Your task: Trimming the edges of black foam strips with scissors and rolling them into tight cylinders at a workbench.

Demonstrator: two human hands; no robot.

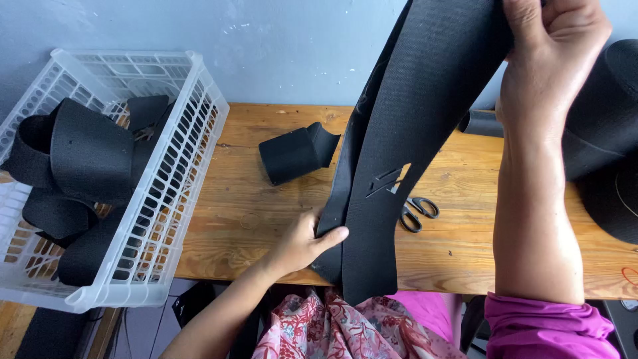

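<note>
A wide black elastic band (425, 106) stretches from the top of the view down to the table's front edge, with a small cut-out near its lower part. My right hand (548, 46) is raised high and grips the band's upper end. My left hand (302, 242) pinches the band's lower edge near the table front. A folded piece of black band (296, 153) lies on the wooden table (246, 213) behind it.
A white plastic basket (166, 193) holding several black band pieces sits at the left, overhanging the table edge. Black-handled scissors (419, 213) lie on the table behind the stretched band. A large black roll (611, 133) stands at the right. A grey wall is behind.
</note>
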